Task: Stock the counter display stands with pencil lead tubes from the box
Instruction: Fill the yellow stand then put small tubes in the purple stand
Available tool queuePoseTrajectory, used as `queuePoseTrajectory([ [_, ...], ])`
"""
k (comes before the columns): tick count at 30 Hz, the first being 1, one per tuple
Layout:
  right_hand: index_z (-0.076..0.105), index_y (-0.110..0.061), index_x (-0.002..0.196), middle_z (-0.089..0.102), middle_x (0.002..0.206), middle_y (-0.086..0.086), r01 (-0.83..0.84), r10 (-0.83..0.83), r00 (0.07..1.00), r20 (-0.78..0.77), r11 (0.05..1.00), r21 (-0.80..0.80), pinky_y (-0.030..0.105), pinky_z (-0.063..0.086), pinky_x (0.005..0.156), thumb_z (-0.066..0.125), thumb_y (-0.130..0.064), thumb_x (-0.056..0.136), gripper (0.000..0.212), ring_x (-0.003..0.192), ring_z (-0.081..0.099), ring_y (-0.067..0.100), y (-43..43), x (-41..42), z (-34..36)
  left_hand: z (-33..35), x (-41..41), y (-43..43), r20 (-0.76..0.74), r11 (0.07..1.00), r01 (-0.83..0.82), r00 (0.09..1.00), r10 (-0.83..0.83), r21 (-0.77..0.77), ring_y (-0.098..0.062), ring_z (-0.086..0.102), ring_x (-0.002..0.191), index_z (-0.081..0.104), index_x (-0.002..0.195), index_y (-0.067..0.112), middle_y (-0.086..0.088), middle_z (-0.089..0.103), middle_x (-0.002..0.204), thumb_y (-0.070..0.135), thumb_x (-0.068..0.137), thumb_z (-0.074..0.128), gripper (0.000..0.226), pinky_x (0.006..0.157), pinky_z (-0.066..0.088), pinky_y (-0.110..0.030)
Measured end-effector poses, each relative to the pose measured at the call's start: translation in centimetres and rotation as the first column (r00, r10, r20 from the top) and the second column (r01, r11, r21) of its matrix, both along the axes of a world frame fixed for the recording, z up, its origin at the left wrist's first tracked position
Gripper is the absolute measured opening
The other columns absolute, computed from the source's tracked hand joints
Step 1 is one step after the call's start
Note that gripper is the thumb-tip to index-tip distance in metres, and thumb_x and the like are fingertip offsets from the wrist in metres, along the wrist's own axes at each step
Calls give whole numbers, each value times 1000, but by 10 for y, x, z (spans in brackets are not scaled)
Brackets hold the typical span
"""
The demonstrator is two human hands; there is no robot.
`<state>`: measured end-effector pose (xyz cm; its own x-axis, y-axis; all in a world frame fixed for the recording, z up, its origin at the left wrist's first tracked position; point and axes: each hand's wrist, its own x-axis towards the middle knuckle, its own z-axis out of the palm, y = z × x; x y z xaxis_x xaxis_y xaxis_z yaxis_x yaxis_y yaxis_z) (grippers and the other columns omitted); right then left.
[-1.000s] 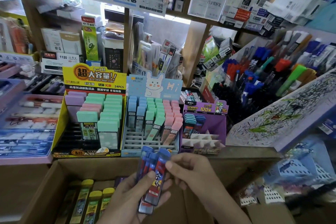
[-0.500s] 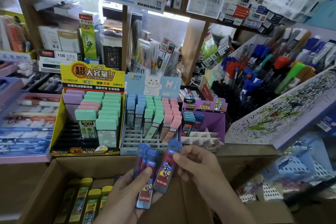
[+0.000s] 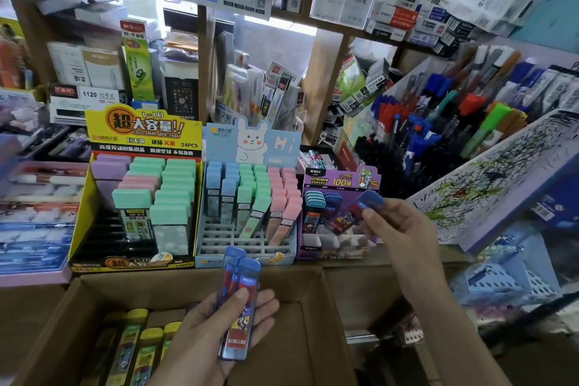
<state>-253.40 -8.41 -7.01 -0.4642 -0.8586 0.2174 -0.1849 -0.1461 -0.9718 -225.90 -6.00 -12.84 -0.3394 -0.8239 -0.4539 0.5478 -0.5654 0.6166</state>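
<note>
My left hand (image 3: 216, 332) holds two blue-capped lead tubes (image 3: 239, 301) upright over the open cardboard box (image 3: 300, 341). My right hand (image 3: 398, 235) grips one more blue-capped tube (image 3: 354, 213), tilted, in front of the purple display stand (image 3: 341, 180), which has a few blue tubes in its back left rows. Left of it stand a light blue bunny stand (image 3: 250, 144) with blue, green and pink tubes and a yellow stand (image 3: 141, 131) with green, pink and purple ones. Yellow-capped tubes (image 3: 138, 345) lie in the box.
The stands sit on a wooden counter ledge (image 3: 391, 257) behind the box. A slanted scribble pad (image 3: 501, 178) and racks of pens (image 3: 438, 122) crowd the right. Pink and blue trays (image 3: 34, 213) fill the left. Shelves of stationery rise behind.
My right hand pulled one tube out of the bunch in my left hand and carried it up and right to the purple stand. The left hand stayed over the box.
</note>
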Motion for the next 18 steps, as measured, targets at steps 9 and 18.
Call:
queuePoseTrajectory([
  [9,73,-20,96,80,84,-1,4,3,980,-197,999,33,46,64,61,71,-1,92,19,78,76,28,-25,-8,-11,2,0,0,12,999,-31,999,31,33,-47,72,95,64,115,-4,-35,71,106,8,73,67,44,87,51,-50],
  [18,75,-30,91,77,81,-7,11,-6,926,-376,1000,11,42,64,65,72,-5,91,26,77,74,15,-35,-13,-16,-2,0,0,7,999,-6,1000,5,39,-46,72,96,64,118,-4,-34,71,108,8,73,68,47,79,60,-49],
])
